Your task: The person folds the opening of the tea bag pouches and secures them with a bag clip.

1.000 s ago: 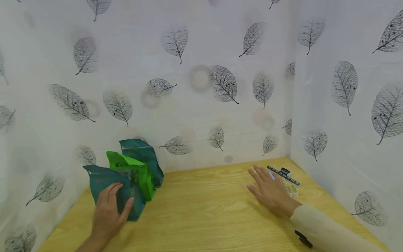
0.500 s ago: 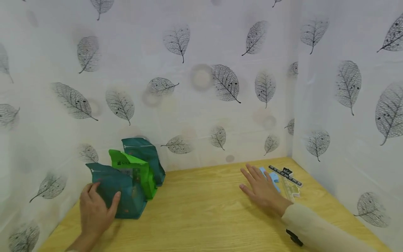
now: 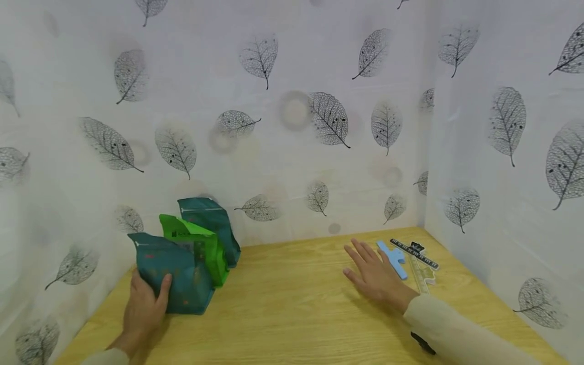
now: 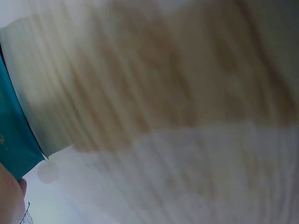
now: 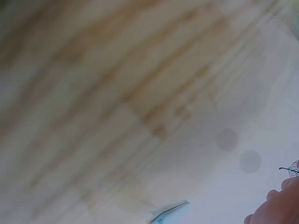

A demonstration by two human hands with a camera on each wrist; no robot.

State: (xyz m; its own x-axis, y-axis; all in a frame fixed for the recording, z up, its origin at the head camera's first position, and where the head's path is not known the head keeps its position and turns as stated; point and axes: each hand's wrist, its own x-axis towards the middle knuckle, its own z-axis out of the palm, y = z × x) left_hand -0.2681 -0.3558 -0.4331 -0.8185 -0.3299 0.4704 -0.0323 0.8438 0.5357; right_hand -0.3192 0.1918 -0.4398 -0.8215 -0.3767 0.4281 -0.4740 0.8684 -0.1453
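At the left of the head view, my left hand (image 3: pixel 143 306) grips the left side of the front teal pouch (image 3: pixel 180 284), thumb on its near face and fingers hidden behind. The pouch stands upright; part of it (image 4: pixel 16 130) and my thumb show at the left edge of the left wrist view. Right behind it stands a bright green pouch (image 3: pixel 216 261), then another teal pouch (image 3: pixel 221 220). My right hand (image 3: pixel 376 276) is spread flat with straight fingers, holding nothing. Just right of it lies a light blue sealing clip (image 3: pixel 393 261), also glimpsed in the right wrist view.
Further right lie a black-and-white striped clip (image 3: pixel 412 253) and a clear clip (image 3: pixel 420 276), partly crossing. The wooden table (image 3: pixel 283 304) meets leaf-patterned curtains (image 3: pixel 283 167) at its back and sides. A black object (image 3: pixel 423 343) is by my right sleeve.
My left hand has slid left off the pouch's face and now wraps its left side. My right hand has shifted a little left, uncovering the blue clip.
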